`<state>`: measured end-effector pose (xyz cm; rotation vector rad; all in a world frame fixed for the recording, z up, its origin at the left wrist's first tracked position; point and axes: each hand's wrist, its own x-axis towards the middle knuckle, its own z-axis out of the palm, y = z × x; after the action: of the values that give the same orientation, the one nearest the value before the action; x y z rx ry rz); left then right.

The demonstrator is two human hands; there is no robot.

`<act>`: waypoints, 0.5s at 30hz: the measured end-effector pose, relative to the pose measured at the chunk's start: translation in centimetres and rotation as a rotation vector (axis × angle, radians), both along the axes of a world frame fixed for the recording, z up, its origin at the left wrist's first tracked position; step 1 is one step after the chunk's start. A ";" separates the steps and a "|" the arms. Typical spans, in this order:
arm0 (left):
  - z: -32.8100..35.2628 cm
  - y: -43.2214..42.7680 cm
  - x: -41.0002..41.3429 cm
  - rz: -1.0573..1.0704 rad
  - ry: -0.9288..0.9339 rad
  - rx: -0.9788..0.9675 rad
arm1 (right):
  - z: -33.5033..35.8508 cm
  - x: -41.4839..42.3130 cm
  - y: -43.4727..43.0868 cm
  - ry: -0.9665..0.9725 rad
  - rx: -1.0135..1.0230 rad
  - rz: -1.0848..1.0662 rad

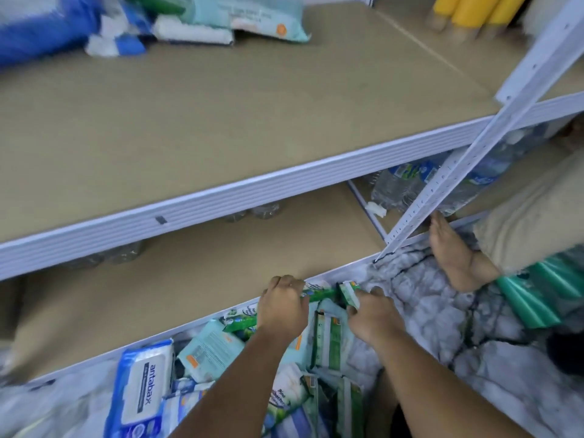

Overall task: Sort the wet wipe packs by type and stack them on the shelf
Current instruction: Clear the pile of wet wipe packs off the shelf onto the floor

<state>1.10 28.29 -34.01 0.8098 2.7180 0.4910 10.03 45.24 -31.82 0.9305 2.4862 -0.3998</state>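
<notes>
Both forearms reach forward, left hand [281, 306] gripping a long green pack [320, 294], right hand [373, 316] pinching a small green pack [350, 292].

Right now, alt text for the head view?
The left hand and right hand each grip green wet wipe packs over a mixed pile on the floor, beside a blue antabax pack. A teal pack lies at the back of the upper shelf.

- "antabax", in dark letters on the white lid panel of the blue-and-white plastic wipe pack [139, 390] at lower left.
- Print on the pale teal soft wipe pack [252, 17] and on the blue labels of the clear plastic water bottles [410, 172] is too blurred to read.
</notes>
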 end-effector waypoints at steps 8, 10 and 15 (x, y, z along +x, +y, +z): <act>11.3 -3.7 1.2 0.053 0.099 0.140 | 11.2 0.2 -3.6 0.327 0.038 0.095; 15.0 -4.8 1.3 0.056 0.181 0.164 | 14.8 0.1 -4.6 0.422 0.042 0.122; 24.4 -7.5 1.0 0.066 0.385 0.336 | 23.3 -0.6 -6.9 0.717 0.083 0.203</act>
<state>2.07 20.80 -9.57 0.9872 3.0675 0.9099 9.41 38.30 -8.52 0.6162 3.2275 -0.6544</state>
